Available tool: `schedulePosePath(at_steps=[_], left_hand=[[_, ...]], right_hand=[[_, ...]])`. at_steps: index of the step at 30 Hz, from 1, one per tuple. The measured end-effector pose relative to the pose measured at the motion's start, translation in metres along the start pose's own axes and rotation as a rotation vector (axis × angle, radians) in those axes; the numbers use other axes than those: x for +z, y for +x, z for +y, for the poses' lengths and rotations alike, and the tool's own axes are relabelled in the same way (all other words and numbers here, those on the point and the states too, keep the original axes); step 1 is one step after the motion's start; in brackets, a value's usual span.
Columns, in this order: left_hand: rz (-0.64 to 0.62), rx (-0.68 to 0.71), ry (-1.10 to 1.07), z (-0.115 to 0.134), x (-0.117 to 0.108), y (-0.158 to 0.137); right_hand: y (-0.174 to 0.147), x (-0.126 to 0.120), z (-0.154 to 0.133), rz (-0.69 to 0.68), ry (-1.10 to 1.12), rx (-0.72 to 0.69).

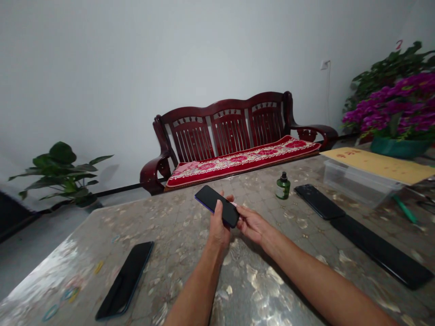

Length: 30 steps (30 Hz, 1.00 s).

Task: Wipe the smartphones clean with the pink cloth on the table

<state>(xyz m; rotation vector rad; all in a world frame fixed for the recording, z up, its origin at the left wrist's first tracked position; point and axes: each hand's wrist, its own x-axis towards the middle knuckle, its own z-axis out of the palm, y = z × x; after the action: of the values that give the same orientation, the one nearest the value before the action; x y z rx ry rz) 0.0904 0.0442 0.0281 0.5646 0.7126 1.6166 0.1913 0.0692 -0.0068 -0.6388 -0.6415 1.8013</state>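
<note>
A smartphone [215, 200] with a dark screen and a blue-purple edge is held tilted above the table. My left hand [220, 226] is wrapped round its lower part, thumb lying over the screen and fingertips showing past the far edge. At the phone's right lower edge, my right hand [252, 223] grips with its fingers closed. Something small and pale shows by the right fingertips, too small to name. Another dark smartphone [126, 280] lies on the table to the left. To the right lie a third smartphone [319, 201] and a long black phone-like slab [380, 249].
The table [163, 226] has a shiny floral cover. A green bottle [282, 186] with a black cap stands beyond my right hand. Rubber bands [70, 294] lie at left. A clear plastic box [360, 183] under a yellow envelope [380, 164], a green-handled tool [405, 210] and purple flowers [396, 106] are at right.
</note>
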Motion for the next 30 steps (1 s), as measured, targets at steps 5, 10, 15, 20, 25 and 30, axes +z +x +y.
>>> schedulePosePath(at_steps=[5, 10, 15, 20, 25, 30], left_hand=[[0.115, -0.109, -0.226, 0.02, -0.001, 0.007], [0.258, -0.289, -0.435, 0.038, -0.002, 0.012], [0.322, -0.354, -0.432, 0.038, 0.003, 0.01], [0.312, -0.372, -0.439, 0.032, 0.001, 0.01], [0.245, -0.432, -0.485, 0.029, -0.004, 0.011], [0.269, -0.399, -0.473, 0.028, -0.003, 0.011]], right_hand=[[-0.007, 0.008, -0.007, 0.07, 0.002, -0.031], [-0.018, 0.025, -0.011, 0.238, -0.255, -0.37], [-0.026, 0.032, -0.007, 0.229, -0.764, -0.702], [-0.032, 0.032, -0.001, 0.131, -1.001, -0.961], [-0.036, 0.032, 0.002, -0.093, -1.147, -1.112], [-0.03, 0.022, -0.007, -0.054, -1.223, -1.134]])
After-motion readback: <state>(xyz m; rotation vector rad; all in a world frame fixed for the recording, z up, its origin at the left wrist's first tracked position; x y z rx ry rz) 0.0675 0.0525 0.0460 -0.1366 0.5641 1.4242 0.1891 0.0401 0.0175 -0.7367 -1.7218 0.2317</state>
